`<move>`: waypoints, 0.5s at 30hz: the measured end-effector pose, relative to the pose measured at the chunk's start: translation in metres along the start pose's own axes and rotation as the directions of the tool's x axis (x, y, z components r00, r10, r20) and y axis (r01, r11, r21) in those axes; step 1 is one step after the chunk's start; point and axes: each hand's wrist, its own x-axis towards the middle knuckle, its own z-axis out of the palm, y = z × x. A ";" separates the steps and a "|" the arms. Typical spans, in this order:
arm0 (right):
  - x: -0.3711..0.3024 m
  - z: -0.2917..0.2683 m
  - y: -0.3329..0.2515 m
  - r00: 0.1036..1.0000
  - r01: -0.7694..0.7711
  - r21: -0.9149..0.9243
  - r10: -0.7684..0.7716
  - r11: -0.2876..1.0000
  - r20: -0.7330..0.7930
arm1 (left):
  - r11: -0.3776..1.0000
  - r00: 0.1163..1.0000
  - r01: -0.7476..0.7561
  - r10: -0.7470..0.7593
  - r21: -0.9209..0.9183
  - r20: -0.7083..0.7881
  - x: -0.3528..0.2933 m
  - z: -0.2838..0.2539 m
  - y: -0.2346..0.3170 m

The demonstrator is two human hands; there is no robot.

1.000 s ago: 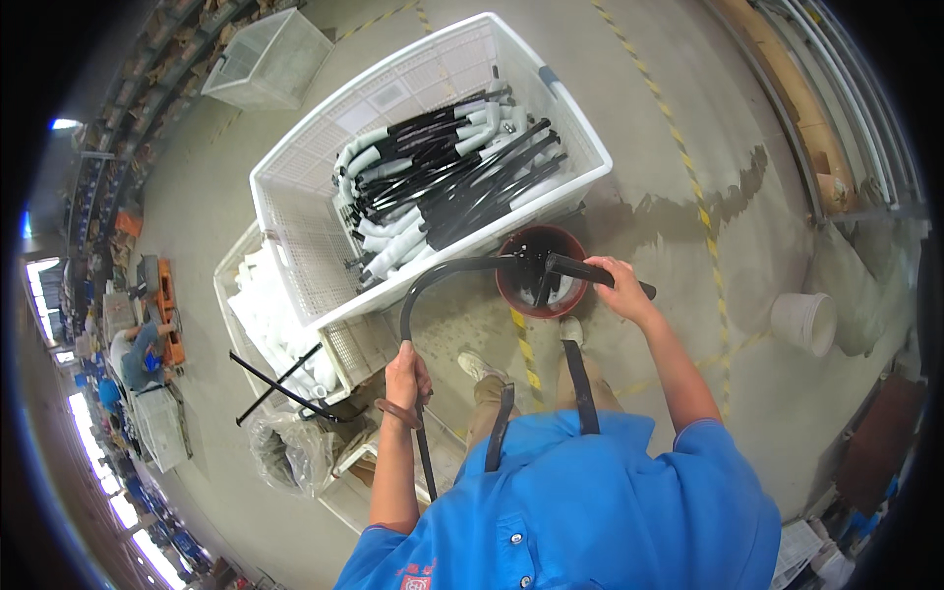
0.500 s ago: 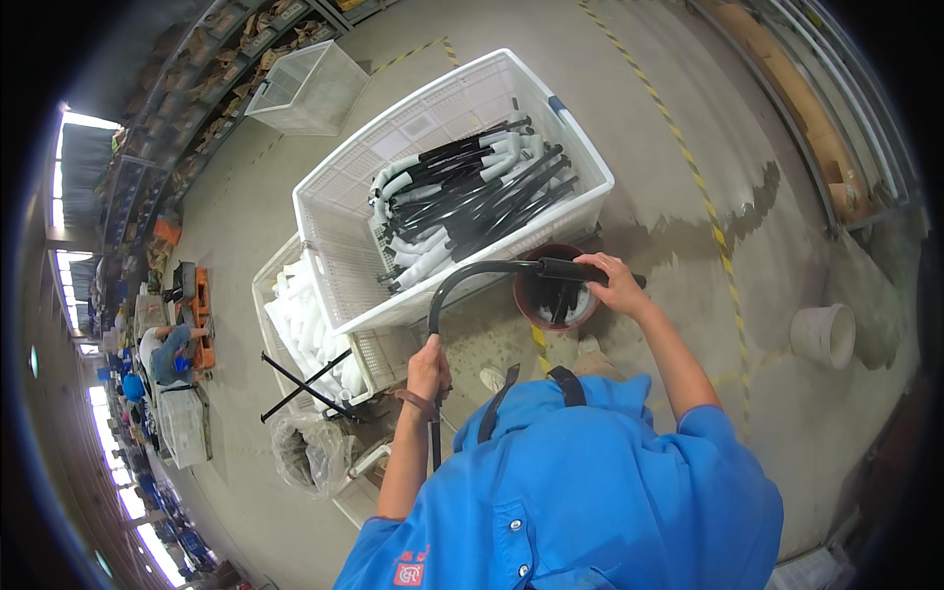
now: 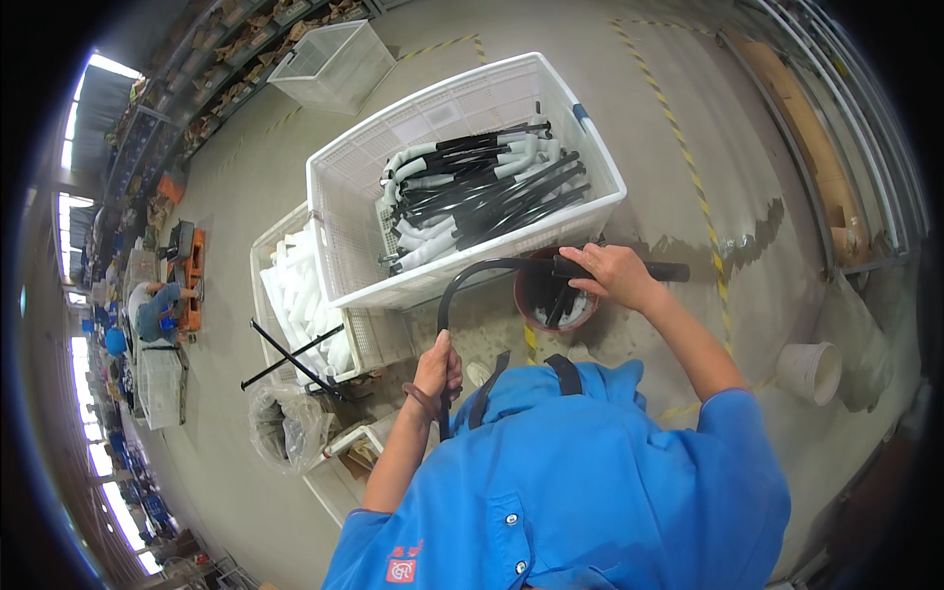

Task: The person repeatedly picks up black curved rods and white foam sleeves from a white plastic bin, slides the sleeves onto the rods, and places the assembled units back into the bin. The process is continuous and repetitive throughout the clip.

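My left hand (image 3: 439, 369) is closed around the lower part of a bent black tube (image 3: 458, 285), which arches up and over to the right. At the tube's right-hand end, my right hand (image 3: 615, 275) grips a thick black sleeve (image 3: 669, 271) that looks like a foam grip. Whether the tube runs inside the sleeve under my fingers is hidden. Below the tube stands a reddish-brown bucket (image 3: 524, 313) holding black sleeves and whitish, foamy-looking stuff. Just beyond it, a big white crate (image 3: 354, 211) holds many bent black tubes (image 3: 492, 202), some with white wrapping.
A second white crate (image 3: 379, 344) with white pieces stands at the left, near a crossed black frame (image 3: 297, 356) and a clear plastic bag (image 3: 280, 423). A white bucket (image 3: 808, 372) stands at the right. Another person (image 3: 155, 313) is far left.
My right hand and the black sleeve have shifted right, so the sleeve sticks out further past my hand. My left hand still holds the tube. The whole view has moved slightly.
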 end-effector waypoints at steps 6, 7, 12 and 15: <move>0.022 -0.003 0.003 0.989 -0.015 0.283 -0.027 0.959 0.146 | 1.000 1.000 -0.005 0.005 -0.020 -0.017 -0.012 -0.003 -0.004; 0.025 -0.001 0.004 0.992 -0.003 0.376 -0.043 0.927 0.115 | 1.000 1.000 -0.011 0.011 -0.015 -0.018 -0.014 -0.004 -0.004; 0.042 0.005 0.012 0.679 -0.702 0.688 -0.119 0.182 0.724 | 1.000 0.999 -0.023 0.023 -0.020 -0.023 -0.021 -0.005 -0.008; 0.052 0.006 0.017 0.557 -0.827 0.544 -0.347 -0.144 0.755 | 0.998 0.998 -0.059 0.059 -0.006 -0.009 -0.022 -0.008 -0.011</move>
